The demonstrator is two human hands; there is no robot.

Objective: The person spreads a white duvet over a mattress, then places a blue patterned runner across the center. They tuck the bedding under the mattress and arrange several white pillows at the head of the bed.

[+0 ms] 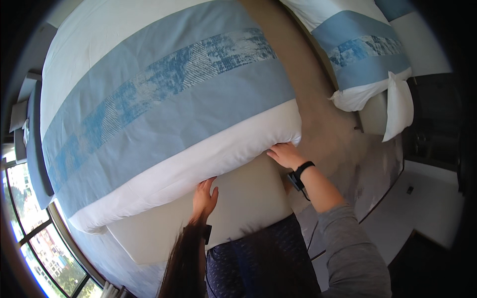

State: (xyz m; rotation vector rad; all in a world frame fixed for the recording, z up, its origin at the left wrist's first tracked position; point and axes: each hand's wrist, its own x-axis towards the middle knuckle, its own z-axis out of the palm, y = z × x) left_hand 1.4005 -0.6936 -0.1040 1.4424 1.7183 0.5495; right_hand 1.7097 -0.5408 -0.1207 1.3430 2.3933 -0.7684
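Note:
A white duvet [194, 166] with a wide blue band and a patterned strip lies over the large bed, its thick edge hanging over the foot end. My right hand [288, 155] grips that edge close to the near right corner, with its fingers bent against the fabric. Farther left, my left hand [204, 198] reaches up to the same edge; its thumb stands apart and its fingertips touch the underside of the duvet. Below the fabric shows the beige bed base [248, 198], in front of my legs. Both wrists wear black bands.
A second bed [360, 54] with matching blue and white bedding stands at the upper right, its white cloth corner hanging down. Brown floor [318, 119] runs between the beds. A window [39, 248] is at the lower left, and a grey-blue sofa [36, 144] at the left.

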